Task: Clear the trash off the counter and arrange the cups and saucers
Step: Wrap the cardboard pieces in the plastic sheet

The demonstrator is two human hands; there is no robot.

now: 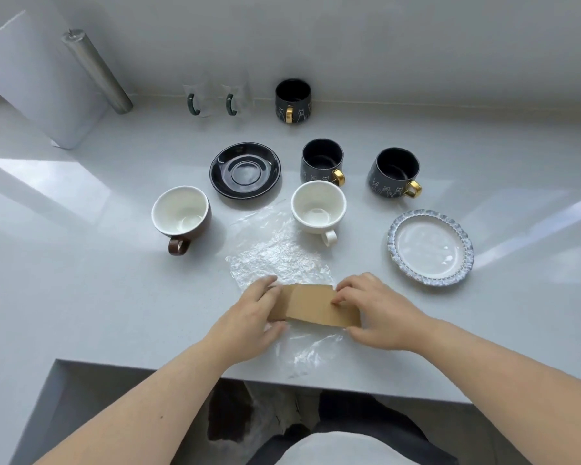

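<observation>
A brown cardboard piece [311,305] lies on crinkled clear plastic wrap [275,250] near the counter's front edge. My left hand [249,317] grips its left end and my right hand [376,310] pinches its right end. Behind them stand a brown cup with a white inside [181,213], a white cup [317,208], a black saucer [245,170], a blue-rimmed white saucer [430,247] and three dark cups with gold handles [322,161] [396,172] [293,99].
Two clear glass cups with green handles [195,100] [232,101] stand by the back wall. A metal cylinder [96,70] leans at the far left beside a white box [44,82]. The counter edge [249,377] drops off just below my hands.
</observation>
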